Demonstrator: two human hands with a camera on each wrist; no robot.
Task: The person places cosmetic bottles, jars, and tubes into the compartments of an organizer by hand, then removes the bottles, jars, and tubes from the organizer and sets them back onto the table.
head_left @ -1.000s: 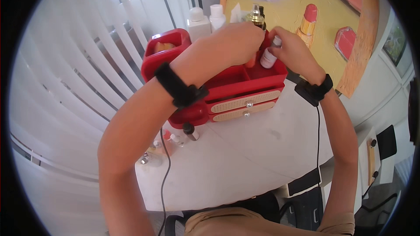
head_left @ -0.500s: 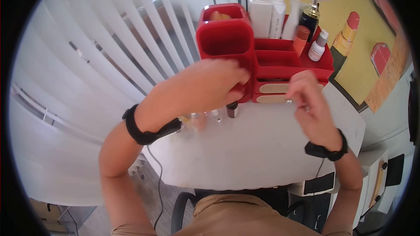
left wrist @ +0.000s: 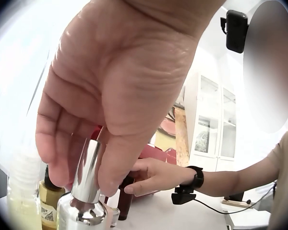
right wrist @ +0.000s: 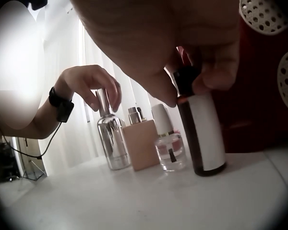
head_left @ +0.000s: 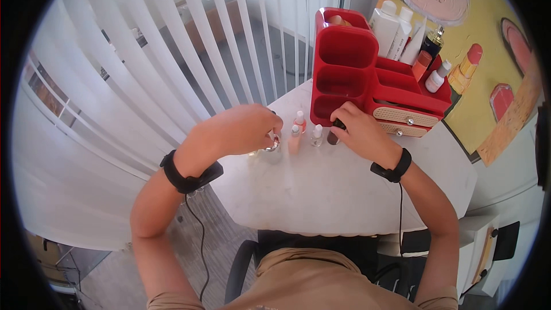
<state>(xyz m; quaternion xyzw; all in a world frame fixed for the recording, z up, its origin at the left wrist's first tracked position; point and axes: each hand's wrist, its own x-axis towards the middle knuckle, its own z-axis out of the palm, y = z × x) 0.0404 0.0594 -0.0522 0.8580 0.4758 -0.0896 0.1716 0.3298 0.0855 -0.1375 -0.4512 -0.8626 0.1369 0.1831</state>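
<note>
With its fingers and thumb about the shiny silver cap, my left hand (head_left: 241,131) holds a silver bottle (right wrist: 114,143) that stands on the white table. My right hand (head_left: 367,136) pinches the black cap of a dark brown bottle (right wrist: 201,132) with a white label, just in front of the red organizer (head_left: 316,80). Between the two hands stand a peach-coloured bottle (right wrist: 141,146) with a silver neck and a clear nail polish bottle (right wrist: 170,153) with a white cap. A small pink-red bottle (head_left: 299,120) sits just behind them.
Left of the silver bottle are a clear bottle of pale yellow liquid (left wrist: 24,201) and a gold bottle with a black cap (left wrist: 49,206). White bottles (head_left: 384,26) and a perfume bottle (head_left: 431,41) stand at the organizer's back. Vertical blinds (head_left: 189,40) hang along the left.
Both hands have left the organizer's upper trays and come down to the small bottles on the table. A white spray bottle now stands in the right tray. The view has swung left.
</note>
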